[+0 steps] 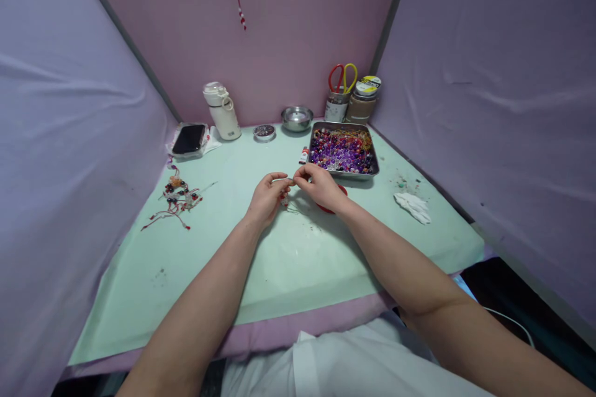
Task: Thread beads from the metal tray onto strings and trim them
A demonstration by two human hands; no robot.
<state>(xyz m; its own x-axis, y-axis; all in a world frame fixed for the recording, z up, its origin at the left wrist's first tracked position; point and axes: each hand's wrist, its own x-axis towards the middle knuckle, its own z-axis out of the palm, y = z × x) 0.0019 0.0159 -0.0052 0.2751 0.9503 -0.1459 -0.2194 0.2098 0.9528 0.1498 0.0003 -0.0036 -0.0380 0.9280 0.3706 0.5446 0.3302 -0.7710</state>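
Note:
Over the middle of the table, my left hand [269,196] is closed in a pinch on a small beaded cord [284,200]; red and clear beads hang below its fingers, with thin cord ends under them. My right hand [318,185] meets it fingertip to fingertip, its thumb and finger pinched together. Whatever lies between the right fingertips is too small to make out. Beneath the right hand a red round thing [342,190] shows only in part. Just beyond the right hand stands a metal tray [356,176] full of purple, red and dark beads.
A finished-looking heap of beaded cords [177,195] lies at left. Along the back are a phone [190,138], a white bottle [225,115], a small bead dish [264,132], a steel bowl [297,119], scissors [343,79] in a jar and a spool [367,86]. A crumpled white cloth [413,207] lies right.

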